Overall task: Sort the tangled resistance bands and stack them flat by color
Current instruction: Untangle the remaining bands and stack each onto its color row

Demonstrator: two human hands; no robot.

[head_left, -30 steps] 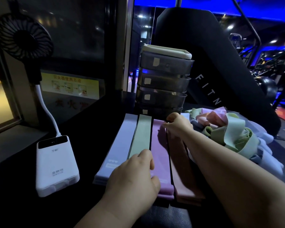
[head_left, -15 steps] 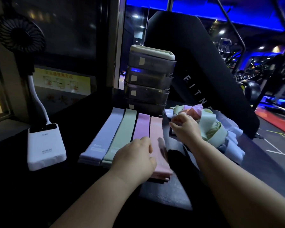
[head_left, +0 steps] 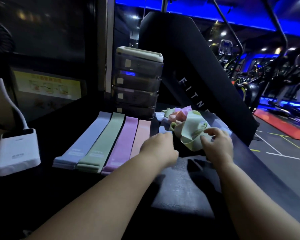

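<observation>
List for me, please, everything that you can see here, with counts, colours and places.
flat stacks of fabric resistance bands: four; lavender-blue, sage green, lilac, peach; side by side on the black tabletop
tangled heap of bands: one; green, pink, pale blue; right of the stacks
translucent drawer unit: one; grey, cream top; behind the stacks
rectangular power bank: one; white; far left
printed notice: one; yellow; left wall
upright panel lettered FITN: one; black; behind the heap
left-hand grip: one; between peach stack and heap, fingers hidden
right-hand grip: one; at the heap's green band
</observation>
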